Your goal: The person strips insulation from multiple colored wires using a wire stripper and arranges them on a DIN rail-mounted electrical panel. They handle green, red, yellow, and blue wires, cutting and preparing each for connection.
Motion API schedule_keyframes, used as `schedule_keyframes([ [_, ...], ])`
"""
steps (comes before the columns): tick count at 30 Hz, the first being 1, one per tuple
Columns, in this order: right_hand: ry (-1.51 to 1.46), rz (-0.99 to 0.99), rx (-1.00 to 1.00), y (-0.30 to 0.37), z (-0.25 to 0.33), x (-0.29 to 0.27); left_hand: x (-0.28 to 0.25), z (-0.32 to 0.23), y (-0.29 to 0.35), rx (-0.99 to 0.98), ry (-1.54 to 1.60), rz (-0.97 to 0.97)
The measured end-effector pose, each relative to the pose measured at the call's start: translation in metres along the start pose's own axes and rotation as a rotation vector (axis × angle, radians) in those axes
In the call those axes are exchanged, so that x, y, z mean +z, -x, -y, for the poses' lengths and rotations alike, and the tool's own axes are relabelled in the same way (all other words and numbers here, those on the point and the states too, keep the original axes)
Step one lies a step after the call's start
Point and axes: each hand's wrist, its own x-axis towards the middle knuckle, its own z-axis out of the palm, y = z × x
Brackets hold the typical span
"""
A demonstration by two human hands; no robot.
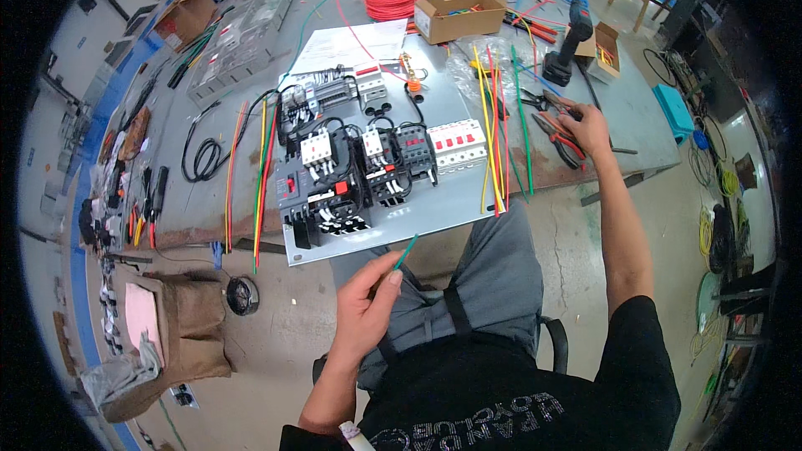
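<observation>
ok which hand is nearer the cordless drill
Right: the right hand is just in front of the cordless drill; the left hand is farther away, on the near side of the mounting plate.

Panel [451, 215] on table [180, 209]; pliers [569, 149] right, drill [576, 32] behind pliers, box [464, 27] behind panel

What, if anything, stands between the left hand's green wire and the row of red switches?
Nothing visible: only bare panel lies between the green wire in the left hand and the red switches. The yellow wires lie right of that path.
</observation>
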Motion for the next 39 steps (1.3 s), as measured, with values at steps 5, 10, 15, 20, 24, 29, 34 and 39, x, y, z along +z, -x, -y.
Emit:
schedule_keyframes([
  [5, -0.661, 0.026, 0.298, -0.008, -0.028, -0.004, 0.002, -0.011, -0.010, 0.302, -0.338, -0.072],
  [10, -1.708, 0.101, 0.419, 0.012, 0.019, -0.031, 0.000, -0.017, -0.008, 0.145, -0.098, -0.107],
  [15, -1.776, 0.234, 0.305, 0.069, 0.059, -0.070, -0.042, -0.058, -0.041, 0.341, 0.514, -0.423],
  [20, -1.486, 0.559, 0.160, 0.147, 0.138, -0.075, -0.136, -0.070, -0.042, 0.575, 0.925, -0.359],
  [24, -1.448, 0.807, 0.181, 0.198, 0.202, -0.063, -0.170, -0.046, -0.045, 0.543, 1.106, -0.344],
  [29, -1.502, 0.959, -0.076, 0.214, 0.253, -0.067, -0.184, -0.024, -0.042, 0.522, 1.205, -0.343],
  [34, -1.597, 0.991, -0.029, 0.220, 0.271, -0.074, -0.188, -0.019, -0.036, 0.528, 1.253, -0.361],
  [39, -1.604, 0.839, -0.105, 0.222, 0.277, -0.072, -0.181, -0.017, -0.032, 0.526, 1.269, -0.390],
])
